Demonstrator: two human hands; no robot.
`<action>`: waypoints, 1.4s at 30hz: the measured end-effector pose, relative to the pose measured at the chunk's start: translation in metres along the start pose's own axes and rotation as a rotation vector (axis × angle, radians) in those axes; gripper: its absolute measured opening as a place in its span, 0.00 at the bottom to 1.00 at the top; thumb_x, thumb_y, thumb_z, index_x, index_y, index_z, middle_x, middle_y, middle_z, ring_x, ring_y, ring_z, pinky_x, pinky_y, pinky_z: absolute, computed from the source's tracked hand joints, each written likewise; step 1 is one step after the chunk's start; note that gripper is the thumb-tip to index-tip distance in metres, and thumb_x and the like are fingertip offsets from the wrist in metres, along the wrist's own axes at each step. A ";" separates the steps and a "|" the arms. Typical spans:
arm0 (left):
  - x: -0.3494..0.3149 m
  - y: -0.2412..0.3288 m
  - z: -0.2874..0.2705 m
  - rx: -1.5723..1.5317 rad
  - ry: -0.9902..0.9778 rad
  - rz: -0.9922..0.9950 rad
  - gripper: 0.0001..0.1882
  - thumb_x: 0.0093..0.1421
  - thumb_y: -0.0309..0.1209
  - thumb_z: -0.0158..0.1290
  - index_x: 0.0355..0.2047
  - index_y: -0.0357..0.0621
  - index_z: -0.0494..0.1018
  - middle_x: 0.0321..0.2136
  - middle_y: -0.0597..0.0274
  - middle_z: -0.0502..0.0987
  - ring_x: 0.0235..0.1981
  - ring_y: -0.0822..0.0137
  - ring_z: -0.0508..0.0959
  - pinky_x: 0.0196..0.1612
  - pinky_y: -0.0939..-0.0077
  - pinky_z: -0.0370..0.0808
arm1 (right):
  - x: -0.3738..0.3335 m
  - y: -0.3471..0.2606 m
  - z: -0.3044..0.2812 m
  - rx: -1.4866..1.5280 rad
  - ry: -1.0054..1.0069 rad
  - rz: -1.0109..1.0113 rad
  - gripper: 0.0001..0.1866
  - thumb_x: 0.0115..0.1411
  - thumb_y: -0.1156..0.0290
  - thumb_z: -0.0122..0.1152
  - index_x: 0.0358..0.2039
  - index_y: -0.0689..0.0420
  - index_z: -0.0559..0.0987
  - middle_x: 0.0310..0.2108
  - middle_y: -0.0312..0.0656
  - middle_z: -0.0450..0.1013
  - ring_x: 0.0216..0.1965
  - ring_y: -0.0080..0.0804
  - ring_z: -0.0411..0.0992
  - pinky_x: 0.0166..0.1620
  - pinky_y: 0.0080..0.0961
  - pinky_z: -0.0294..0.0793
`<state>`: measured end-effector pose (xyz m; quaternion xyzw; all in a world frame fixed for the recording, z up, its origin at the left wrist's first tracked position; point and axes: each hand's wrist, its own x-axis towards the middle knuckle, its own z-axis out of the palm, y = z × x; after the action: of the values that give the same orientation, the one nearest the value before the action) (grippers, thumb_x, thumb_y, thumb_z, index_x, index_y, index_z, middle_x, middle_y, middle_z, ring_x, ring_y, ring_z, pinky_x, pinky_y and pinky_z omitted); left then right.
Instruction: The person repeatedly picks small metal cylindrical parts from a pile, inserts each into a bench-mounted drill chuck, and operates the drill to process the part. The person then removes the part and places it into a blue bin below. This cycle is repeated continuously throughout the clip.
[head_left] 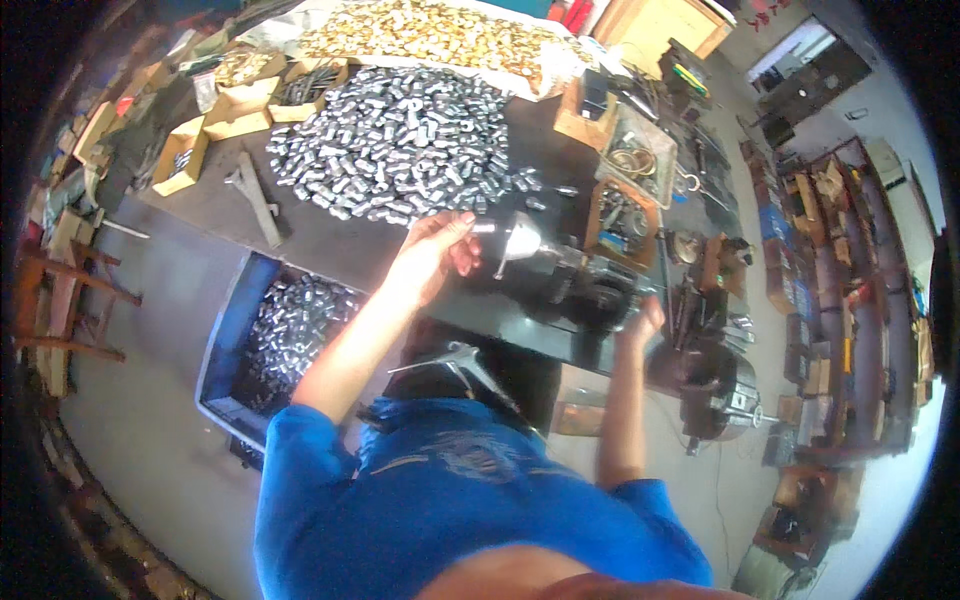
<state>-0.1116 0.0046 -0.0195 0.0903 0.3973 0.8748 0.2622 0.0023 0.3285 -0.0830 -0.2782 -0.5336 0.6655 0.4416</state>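
Observation:
A small silvery metal fitting (483,228) is pinched between the thumb and fingers of my left hand (440,250). It points at the shiny chuck (520,240) of a dark bench machine (590,295); whether the two touch, I cannot tell. My right hand (645,315) is closed at the machine's right end, and what it grips there is hidden. Behind my left hand a big heap of metal fittings (400,140) covers the dark bench (225,215).
Left of my legs stands a blue bin (225,350) of metal pieces. Brassy parts (430,35) lie at the back. Cardboard boxes (240,108) and a forked metal tool (255,200) sit on the left. An open parts box (620,225) is behind the machine; shelves (850,300) line the right.

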 end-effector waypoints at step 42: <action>-0.068 -0.002 0.058 -0.149 -0.351 0.057 0.16 0.55 0.25 0.50 0.45 0.39 0.67 0.39 0.51 0.72 0.43 0.58 0.73 0.46 0.69 0.70 | -0.138 -0.127 0.101 -0.292 -1.138 -0.950 0.23 0.31 0.63 0.56 0.33 0.58 0.78 0.51 0.50 0.64 0.49 0.48 0.64 0.48 0.39 0.64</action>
<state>-0.0322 0.0077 0.0211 0.2331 0.2770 0.8796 0.3086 0.0171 0.1642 0.0526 0.3126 -0.8247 0.3670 0.2959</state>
